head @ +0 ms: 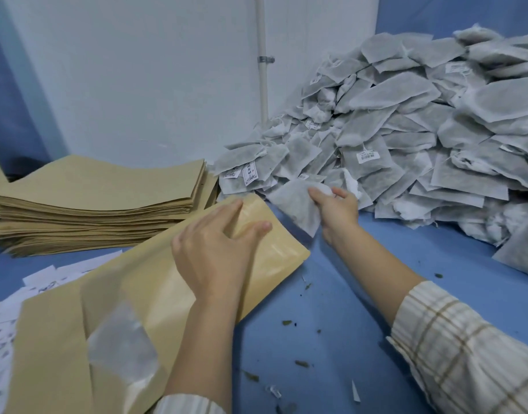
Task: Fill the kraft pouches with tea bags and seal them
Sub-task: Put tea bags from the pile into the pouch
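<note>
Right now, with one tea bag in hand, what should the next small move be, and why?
Probably carry the tea bag over to the pouch mouth and slide it in. The right hand already pinches a bag at the edge of the pile, and the left hand rests on the pouch near its open end.

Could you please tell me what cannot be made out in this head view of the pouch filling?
- Pouch mouth: covered by the left hand, so open or sealed is unclear.
- Tag print in the tea bag pile: too small and blurred.
- Tea bag count in the right hand: hidden by the fingers.
- Pouch stack: cut off by the left edge.
</note>
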